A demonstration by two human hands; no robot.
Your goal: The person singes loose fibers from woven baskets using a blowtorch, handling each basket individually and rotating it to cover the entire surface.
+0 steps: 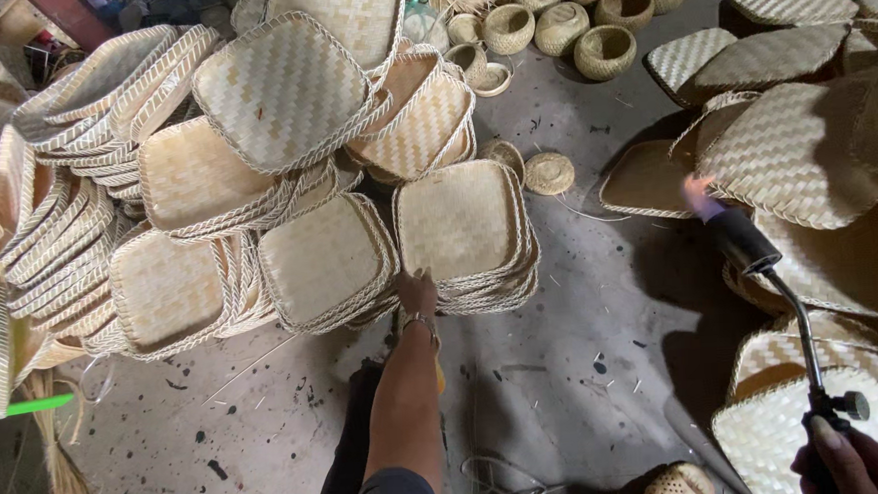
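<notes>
The right hand has its grip closed around a black gas torch with a thin metal neck, flame lit at the tip. The left hand rests its fingertips on the near rim of a pale, square woven bamboo tray topping a stack just beyond; whether it pinches, I cannot tell. The tray looks light, stiff, and brittle at the edges; the bound rim seems the best hold.

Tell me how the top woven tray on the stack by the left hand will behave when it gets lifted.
The woven tray is thin split-cane weave with a bound rim, so probably light and fairly stiff, flexing slightly. It sits loosely on an uneven stack, so the ones below may shift. The left hand touches its near edge; the dry weave looks grippy, not slippery.
</notes>
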